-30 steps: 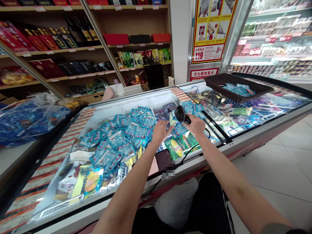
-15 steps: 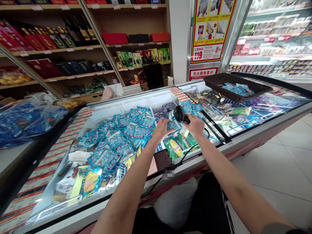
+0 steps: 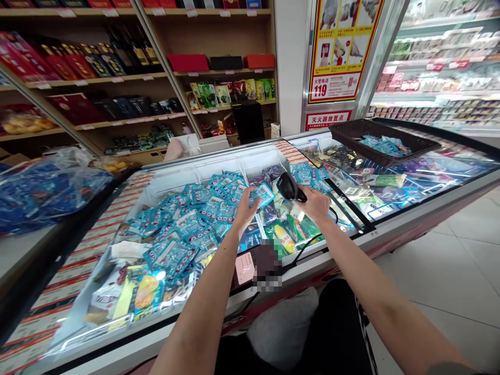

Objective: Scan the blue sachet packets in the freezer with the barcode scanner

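My left hand (image 3: 246, 208) grips a small blue packet (image 3: 262, 196) between thumb and fingers, above the freezer's glass top. Just right of it, my right hand (image 3: 315, 204) is wrapped round the handle of a black handheld scanner (image 3: 288, 186), whose head faces left near the packet. A cable trails down from the scanner. Many blue packets (image 3: 187, 221) lie heaped to the left of my left hand, and a smaller group of them (image 3: 307, 174) lies beyond the scanner.
A dark brown tray (image 3: 422, 146) with blue packets sits at the right on the freezer. A phone (image 3: 246, 268), partly blurred out, lies on the near edge. Shelves with boxes and bottles stand behind. A plastic-wrapped blue bundle (image 3: 50, 187) is at the left.
My left hand has moved slightly left and lifted the packet, which now shows clearly tilted upward. The scanner in my right hand stays close to the same spot.
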A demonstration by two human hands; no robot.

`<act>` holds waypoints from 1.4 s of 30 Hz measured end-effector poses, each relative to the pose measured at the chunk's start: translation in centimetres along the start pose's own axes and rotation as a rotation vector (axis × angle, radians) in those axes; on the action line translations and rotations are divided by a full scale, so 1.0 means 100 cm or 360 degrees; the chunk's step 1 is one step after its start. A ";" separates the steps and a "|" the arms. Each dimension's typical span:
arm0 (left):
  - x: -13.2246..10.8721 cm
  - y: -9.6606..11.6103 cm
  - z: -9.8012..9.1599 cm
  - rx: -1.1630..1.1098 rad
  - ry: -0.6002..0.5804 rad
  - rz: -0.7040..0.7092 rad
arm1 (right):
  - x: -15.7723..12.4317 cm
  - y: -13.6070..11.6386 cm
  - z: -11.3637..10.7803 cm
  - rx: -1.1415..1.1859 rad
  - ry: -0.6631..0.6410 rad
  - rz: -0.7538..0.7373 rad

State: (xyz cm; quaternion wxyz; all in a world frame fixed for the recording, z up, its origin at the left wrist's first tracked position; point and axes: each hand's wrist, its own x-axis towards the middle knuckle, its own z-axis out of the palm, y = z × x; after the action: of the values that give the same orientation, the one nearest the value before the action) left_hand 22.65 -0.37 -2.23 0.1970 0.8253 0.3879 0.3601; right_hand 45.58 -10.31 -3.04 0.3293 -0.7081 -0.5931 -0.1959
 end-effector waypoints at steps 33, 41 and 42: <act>0.003 -0.012 0.001 0.0026 0.0046 0.0170 | -0.007 -0.008 0.005 0.0163 -0.0199 -0.0435; 0.003 -0.014 0.002 0.0052 0.0049 0.0207 | -0.006 -0.011 0.000 0.0139 -0.0206 -0.0451; 0.003 -0.013 0.001 0.0050 0.0045 0.0205 | -0.006 -0.011 -0.001 0.0133 -0.0204 -0.0451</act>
State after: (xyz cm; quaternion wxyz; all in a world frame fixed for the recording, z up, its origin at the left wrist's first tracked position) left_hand 22.21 0.66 -2.99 0.1549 0.8464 0.3424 0.3774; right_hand 44.38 -10.67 -3.13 0.2891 -0.6141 -0.7144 -0.1701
